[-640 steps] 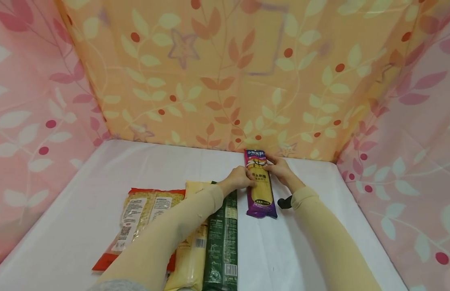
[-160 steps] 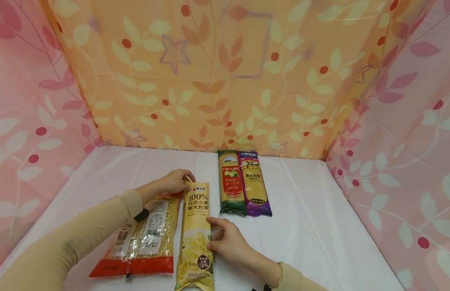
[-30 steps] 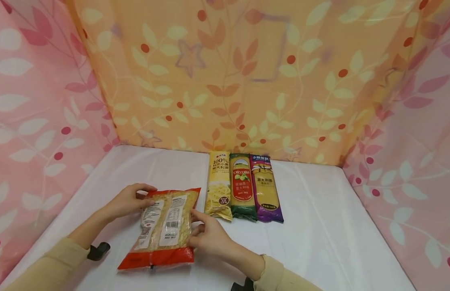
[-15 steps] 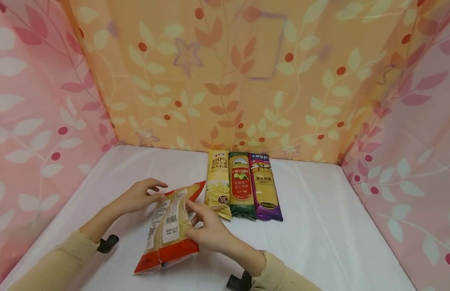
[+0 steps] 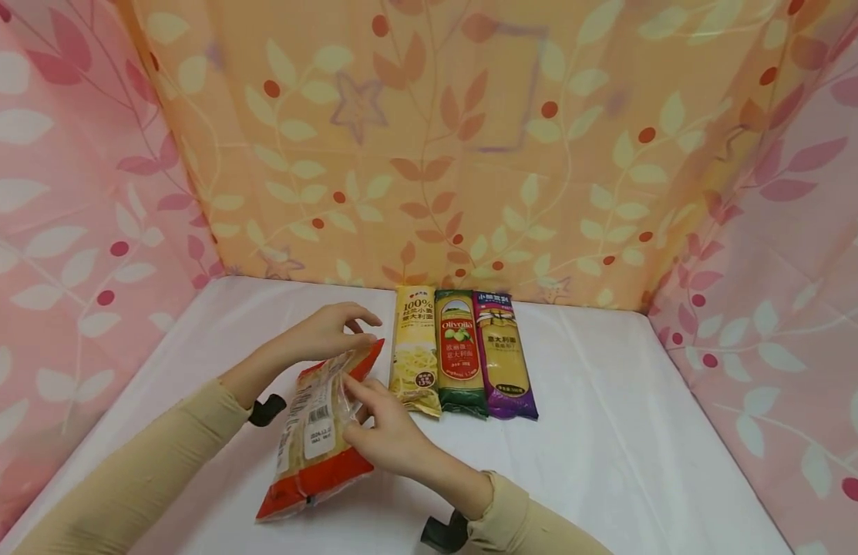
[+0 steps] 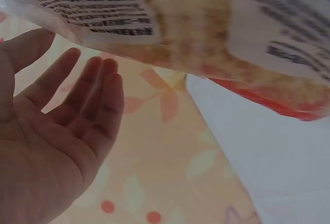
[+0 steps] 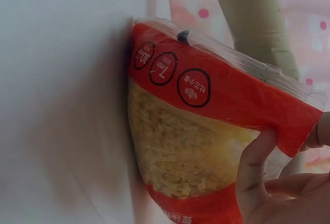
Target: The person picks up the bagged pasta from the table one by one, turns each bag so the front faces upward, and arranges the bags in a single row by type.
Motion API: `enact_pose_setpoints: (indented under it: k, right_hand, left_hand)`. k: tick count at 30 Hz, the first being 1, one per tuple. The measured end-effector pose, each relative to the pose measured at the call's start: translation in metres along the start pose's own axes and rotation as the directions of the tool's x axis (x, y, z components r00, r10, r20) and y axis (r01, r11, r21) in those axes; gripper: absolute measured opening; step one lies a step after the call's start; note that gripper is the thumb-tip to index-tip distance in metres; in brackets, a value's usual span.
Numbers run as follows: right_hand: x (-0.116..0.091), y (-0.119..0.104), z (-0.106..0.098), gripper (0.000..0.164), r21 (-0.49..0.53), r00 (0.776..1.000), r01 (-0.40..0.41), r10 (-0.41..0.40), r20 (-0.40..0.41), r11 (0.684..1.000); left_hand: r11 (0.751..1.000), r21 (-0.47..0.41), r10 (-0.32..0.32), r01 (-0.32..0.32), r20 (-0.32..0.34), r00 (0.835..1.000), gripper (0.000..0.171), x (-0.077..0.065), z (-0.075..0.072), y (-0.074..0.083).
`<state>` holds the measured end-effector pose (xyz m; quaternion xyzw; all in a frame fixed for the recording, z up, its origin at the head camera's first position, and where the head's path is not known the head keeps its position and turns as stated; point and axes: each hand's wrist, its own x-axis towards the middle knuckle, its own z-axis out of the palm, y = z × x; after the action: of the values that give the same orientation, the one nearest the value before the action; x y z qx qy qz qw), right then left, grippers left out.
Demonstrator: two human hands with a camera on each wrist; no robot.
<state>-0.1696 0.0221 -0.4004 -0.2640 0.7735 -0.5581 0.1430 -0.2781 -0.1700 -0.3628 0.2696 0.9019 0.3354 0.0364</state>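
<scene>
A clear bag of short pasta (image 5: 321,424) with red ends stands tilted on its long edge, its labelled back turned to the left. My right hand (image 5: 390,435) pinches the raised right edge between thumb and fingers. In the right wrist view the bag's front (image 7: 180,136) shows pale yellow pasta pieces and a red band, the lower edge against the cloth. Over the bag's far end is my left hand (image 5: 324,331), fingers loosely bent. The left wrist view shows that same hand (image 6: 62,126) with nothing in its palm, fingertips close by the bag.
Side by side near the back wall lie a yellow spaghetti packet (image 5: 416,354), a green and red one (image 5: 462,354) and a purple one (image 5: 505,354), fronts up. A white cloth (image 5: 595,447) covers the table. Patterned curtains (image 5: 429,139) enclose the back and both sides.
Earlier, the purple, green and yellow packets came into a row at the back. Within the last second the pasta bag tipped up onto its edge, and my left hand moved right over its far end.
</scene>
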Motion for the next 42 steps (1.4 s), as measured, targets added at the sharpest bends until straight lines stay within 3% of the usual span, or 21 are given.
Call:
enact_pose_setpoints:
  k: [7,13,22,26,30,35,42]
  right_hand:
    - [0.002,-0.003,0.001,0.071,-0.041,1.000,-0.014,0.015,0.027,0.999]
    - [0.003,-0.006,0.001,0.072,-0.062,0.999,-0.011,0.013,0.030,0.998]
    - [-0.001,-0.003,0.000,0.069,0.038,0.998,-0.025,0.023,0.056,0.999]
    - [-0.005,0.000,0.000,0.057,0.095,0.999,-0.018,0.015,0.033,0.995]
    - [-0.009,0.003,-0.001,0.043,0.208,0.999,-0.034,0.031,0.018,0.977]
    - [-0.012,0.013,0.000,0.037,0.338,0.999,-0.051,0.049,0.015,0.940]
    - [-0.015,0.031,0.008,0.039,0.306,0.998,-0.069,0.068,0.011,0.950]
  left_hand:
    - [0.996,0.093,-0.023,0.008,0.155,0.988,0.031,0.020,0.003,0.014]
    - [0.990,0.144,-0.030,0.001,0.202,0.979,0.024,0.026,0.006,0.015]
    - [0.991,0.115,0.053,-0.072,0.156,0.986,0.020,0.022,0.003,0.009]
    - [0.993,0.088,0.065,-0.076,0.122,0.990,0.019,0.016,-0.001,0.011]
    - [0.994,0.069,0.074,-0.079,0.076,0.994,0.020,0.009,-0.005,0.010]
    - [0.995,0.049,0.091,-0.092,0.016,0.996,0.021,0.000,-0.008,0.005]
    - [0.998,-0.020,0.058,-0.060,-0.064,0.996,0.022,-0.012,-0.014,0.001]
